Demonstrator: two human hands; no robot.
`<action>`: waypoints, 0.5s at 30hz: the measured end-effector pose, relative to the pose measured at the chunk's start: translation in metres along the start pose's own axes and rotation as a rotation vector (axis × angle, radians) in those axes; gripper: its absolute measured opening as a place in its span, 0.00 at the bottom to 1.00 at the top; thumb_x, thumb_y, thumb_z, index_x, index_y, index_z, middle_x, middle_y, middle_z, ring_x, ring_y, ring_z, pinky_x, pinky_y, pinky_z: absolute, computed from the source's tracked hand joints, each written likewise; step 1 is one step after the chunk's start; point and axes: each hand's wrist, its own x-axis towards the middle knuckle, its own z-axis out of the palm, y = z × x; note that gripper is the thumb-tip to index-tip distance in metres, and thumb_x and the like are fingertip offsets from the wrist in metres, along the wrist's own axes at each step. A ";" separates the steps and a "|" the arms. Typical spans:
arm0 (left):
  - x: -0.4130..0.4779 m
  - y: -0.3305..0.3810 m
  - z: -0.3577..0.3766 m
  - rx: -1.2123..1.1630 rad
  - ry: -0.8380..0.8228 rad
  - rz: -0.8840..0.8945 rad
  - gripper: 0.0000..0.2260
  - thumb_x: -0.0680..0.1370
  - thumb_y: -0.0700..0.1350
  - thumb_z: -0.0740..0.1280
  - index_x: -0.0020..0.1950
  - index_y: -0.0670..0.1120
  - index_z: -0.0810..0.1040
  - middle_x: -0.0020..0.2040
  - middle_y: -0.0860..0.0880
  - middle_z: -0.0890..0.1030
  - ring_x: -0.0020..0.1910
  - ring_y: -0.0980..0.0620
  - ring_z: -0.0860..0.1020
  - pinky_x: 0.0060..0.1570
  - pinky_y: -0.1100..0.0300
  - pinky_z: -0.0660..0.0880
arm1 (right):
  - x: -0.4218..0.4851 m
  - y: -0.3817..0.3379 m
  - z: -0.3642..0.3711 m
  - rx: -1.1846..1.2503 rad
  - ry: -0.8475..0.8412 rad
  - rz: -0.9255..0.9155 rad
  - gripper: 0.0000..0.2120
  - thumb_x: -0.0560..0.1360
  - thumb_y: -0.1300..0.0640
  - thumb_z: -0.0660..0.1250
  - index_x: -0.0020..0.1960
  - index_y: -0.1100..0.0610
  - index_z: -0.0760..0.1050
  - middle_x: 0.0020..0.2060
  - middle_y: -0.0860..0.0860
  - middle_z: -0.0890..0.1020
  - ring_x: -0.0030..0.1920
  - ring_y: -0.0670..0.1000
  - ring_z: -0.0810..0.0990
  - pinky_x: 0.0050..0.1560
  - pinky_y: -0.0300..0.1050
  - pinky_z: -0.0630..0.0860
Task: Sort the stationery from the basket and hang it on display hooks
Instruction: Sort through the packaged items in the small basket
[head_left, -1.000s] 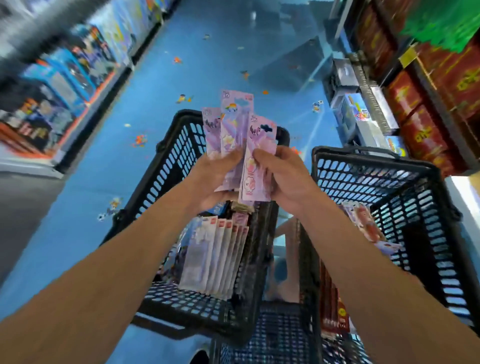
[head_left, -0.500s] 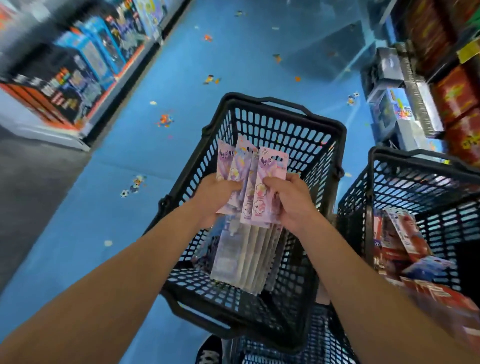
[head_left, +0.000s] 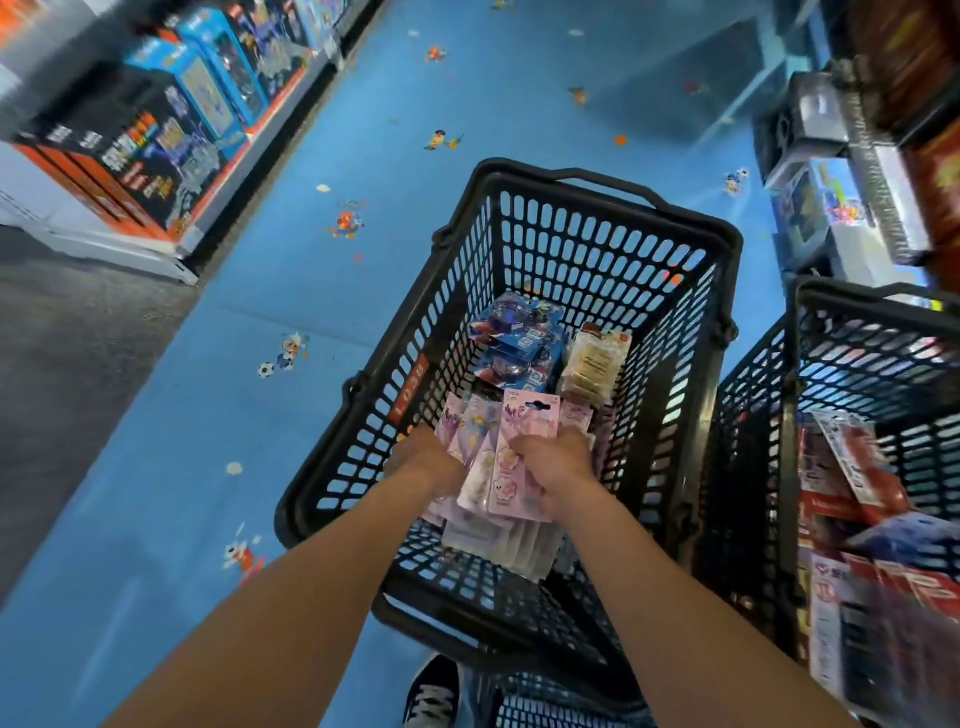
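head view: a person is reaching into a black basket (head_left: 597, 249)
left hand (head_left: 431, 460): curling round the pink packs' (head_left: 524, 431) left edge
right hand (head_left: 558, 462): gripping their right edge
pink packs: lying fanned low inside the basket, long axis running away from the person, hang-holes pointing at the far wall

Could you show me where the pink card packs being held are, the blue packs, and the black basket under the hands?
pink card packs (head_left: 525, 441): head view, upper face of the front card.
blue packs (head_left: 519, 340): head view, middle of the top pack.
black basket (head_left: 597, 244): head view, far mesh wall.
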 end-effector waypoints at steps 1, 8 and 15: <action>0.002 -0.001 0.000 0.030 0.008 0.000 0.26 0.79 0.48 0.70 0.73 0.41 0.68 0.70 0.39 0.74 0.68 0.38 0.74 0.67 0.46 0.75 | 0.000 0.002 0.003 -0.041 0.003 -0.005 0.21 0.69 0.60 0.74 0.59 0.59 0.73 0.50 0.60 0.83 0.44 0.59 0.82 0.37 0.47 0.77; 0.004 -0.014 -0.007 0.312 0.062 0.044 0.23 0.80 0.41 0.68 0.73 0.41 0.67 0.70 0.40 0.73 0.68 0.39 0.74 0.63 0.50 0.75 | -0.015 0.003 0.016 -0.374 0.028 -0.131 0.19 0.75 0.52 0.73 0.60 0.59 0.72 0.54 0.56 0.81 0.52 0.58 0.81 0.48 0.46 0.78; 0.006 -0.018 -0.002 0.476 -0.027 0.142 0.15 0.81 0.43 0.67 0.67 0.41 0.73 0.64 0.42 0.79 0.61 0.43 0.79 0.49 0.56 0.74 | -0.027 -0.002 0.032 -0.730 0.041 -0.229 0.21 0.74 0.37 0.72 0.53 0.54 0.77 0.58 0.54 0.76 0.57 0.57 0.77 0.50 0.47 0.75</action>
